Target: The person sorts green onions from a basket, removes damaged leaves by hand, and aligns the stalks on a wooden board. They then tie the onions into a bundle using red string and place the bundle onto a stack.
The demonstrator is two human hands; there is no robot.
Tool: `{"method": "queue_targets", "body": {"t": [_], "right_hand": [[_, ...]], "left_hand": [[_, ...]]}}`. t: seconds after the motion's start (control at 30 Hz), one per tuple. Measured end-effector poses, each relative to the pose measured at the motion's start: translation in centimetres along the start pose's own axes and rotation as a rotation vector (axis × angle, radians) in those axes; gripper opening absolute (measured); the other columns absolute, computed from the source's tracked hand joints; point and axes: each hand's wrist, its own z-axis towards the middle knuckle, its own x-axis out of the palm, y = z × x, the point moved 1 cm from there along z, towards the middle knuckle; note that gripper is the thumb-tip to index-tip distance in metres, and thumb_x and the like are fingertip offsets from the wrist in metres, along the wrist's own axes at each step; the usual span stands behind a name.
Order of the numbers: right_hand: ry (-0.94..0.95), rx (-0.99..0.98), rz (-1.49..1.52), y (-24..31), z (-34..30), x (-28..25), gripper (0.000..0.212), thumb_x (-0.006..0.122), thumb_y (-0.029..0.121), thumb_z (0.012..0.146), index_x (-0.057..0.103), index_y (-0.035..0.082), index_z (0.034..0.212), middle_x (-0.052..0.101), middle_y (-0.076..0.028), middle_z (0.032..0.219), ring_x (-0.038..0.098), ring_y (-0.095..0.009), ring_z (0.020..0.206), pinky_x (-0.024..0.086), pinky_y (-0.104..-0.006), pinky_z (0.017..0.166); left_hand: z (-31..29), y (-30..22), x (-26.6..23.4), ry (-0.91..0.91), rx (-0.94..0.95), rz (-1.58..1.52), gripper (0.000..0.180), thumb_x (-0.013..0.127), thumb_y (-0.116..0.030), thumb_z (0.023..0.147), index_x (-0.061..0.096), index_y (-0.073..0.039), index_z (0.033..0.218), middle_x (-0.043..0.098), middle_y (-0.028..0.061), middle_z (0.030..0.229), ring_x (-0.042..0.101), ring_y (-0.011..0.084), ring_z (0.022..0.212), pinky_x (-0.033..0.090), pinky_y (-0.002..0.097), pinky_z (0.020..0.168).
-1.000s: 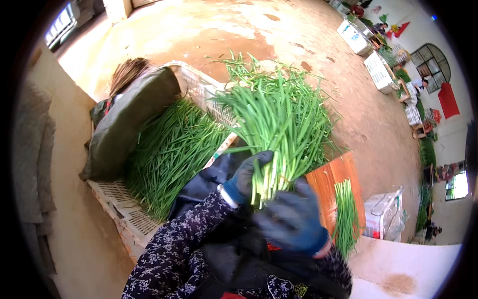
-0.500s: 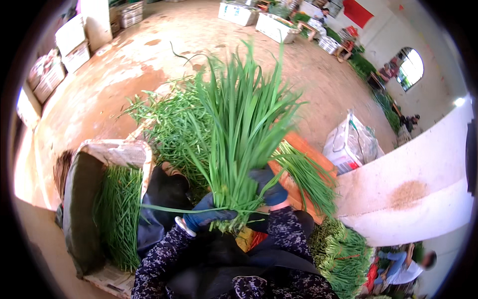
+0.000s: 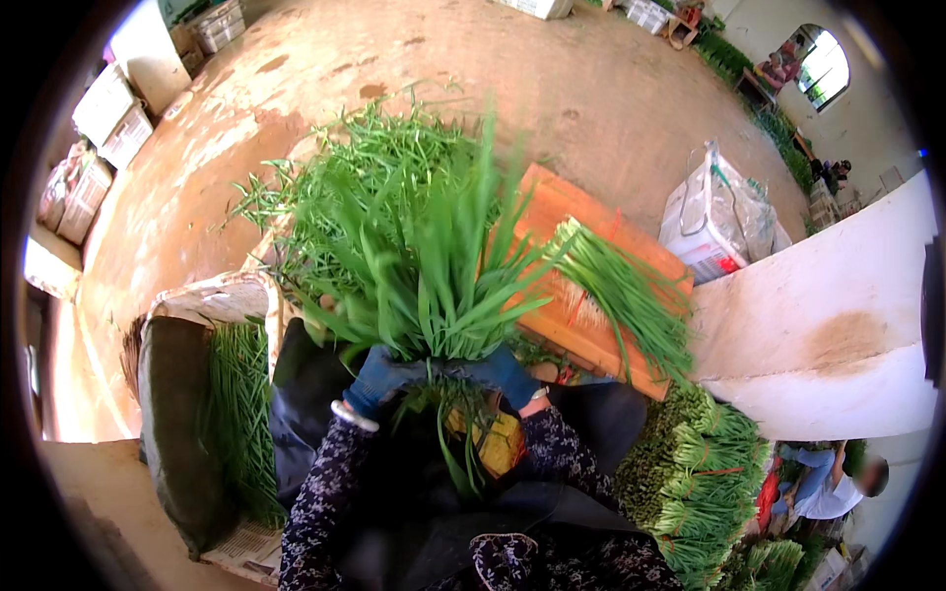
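Observation:
Between my knees, my left hand (image 3: pixel 382 382) and my right hand (image 3: pixel 507 376), both in blue gloves, are closed around the lower part of a thick bunch of chives (image 3: pixel 434 295). Its long flat leaves fan upward and away from me, blurred by motion. A few stalks hang below my hands, in front of a yellow object (image 3: pixel 503 445) I cannot make out. Right of the bunch, a sheaf of chives (image 3: pixel 616 271) with pale stems lies on an orange board (image 3: pixel 552 202). Loose green leaves (image 3: pixel 384 148) form a pile beyond my hands.
At my left stands a pale crate (image 3: pixel 232 293) with a dark cover and long greens (image 3: pixel 236 424) in it. Tied green bundles (image 3: pixel 709 483) are stacked at my right. Farther right are a white box (image 3: pixel 705 227), a pale wall (image 3: pixel 818 335) and a seated person (image 3: pixel 828 488).
Both hands have come closer together, and the bunch has dropped lower and nearer to me, its leaves spreading wider. More of the orange board shows. The whole view has shifted slightly.

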Motion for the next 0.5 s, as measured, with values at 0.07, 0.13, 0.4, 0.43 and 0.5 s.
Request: {"method": "queue_targets", "body": {"t": [0.07, 0.13, 0.4, 0.43, 0.5], "right_hand": [[0.103, 0.265, 0.034, -2.4, -0.2, -0.2, 0.057, 0.082, 0.017, 0.076, 0.056, 0.001, 0.125, 0.064, -0.010, 0.119, 0.060, -0.019, 0.104, 0.048, -0.0342, 0.090], [0.145, 0.381, 0.155, -5.2, -0.3, 0.4, 0.055, 0.080, 0.022, 0.078, 0.058, 0.001, 0.124, 0.064, -0.011, 0.120, 0.060, -0.020, 0.105, 0.048, -0.0351, 0.090], [0.141, -0.076, -0.293, -2.8, 2.6, 0.7, 0.057, 0.081, 0.029, 0.076, 0.059, 0.004, 0.122, 0.062, -0.016, 0.119, 0.060, -0.029, 0.107, 0.046, -0.0388, 0.093], [0.152, -0.149, -0.324, -1.3, 3.0, 1.1, 0.059, 0.081, 0.030, 0.076, 0.059, 0.007, 0.125, 0.060, -0.018, 0.123, 0.058, -0.031, 0.110, 0.045, -0.0396, 0.096], [0.012, 0.073, -0.497, -1.4, 4.0, 3.1, 0.069, 0.083, 0.038, 0.070, 0.057, 0.004, 0.125, 0.061, -0.020, 0.119, 0.059, -0.034, 0.109, 0.046, -0.0415, 0.095]], "left_hand": [[0.7, 4.0, -1.0, 0.012, -0.079, -0.088, 0.052, 0.063, -0.004, 0.088, 0.044, -0.002, 0.136, 0.055, 0.0136, 0.129, 0.059, 0.0242, 0.109, 0.050, 0.0389, 0.095], [1.5, 8.5, -2.5, 0.027, -0.145, -0.280, 0.051, 0.059, -0.007, 0.091, 0.042, -0.003, 0.138, 0.052, 0.0135, 0.133, 0.056, 0.0251, 0.113, 0.047, 0.0394, 0.098], [5.2, 18.3, -7.2, 0.098, -0.289, -0.806, 0.048, 0.046, -0.019, 0.099, 0.036, -0.005, 0.144, 0.043, 0.0136, 0.143, 0.046, 0.0295, 0.127, 0.038, 0.0419, 0.107], [5.0, 18.6, -7.8, 0.075, -0.293, -0.711, 0.049, 0.049, -0.021, 0.097, 0.038, -0.005, 0.142, 0.045, 0.0143, 0.141, 0.047, 0.0310, 0.125, 0.039, 0.0426, 0.105], [5.3, 18.4, -8.8, 0.053, -0.268, -0.289, 0.051, 0.054, -0.026, 0.093, 0.041, -0.005, 0.138, 0.048, 0.0157, 0.137, 0.050, 0.0341, 0.121, 0.042, 0.0441, 0.102]]}}
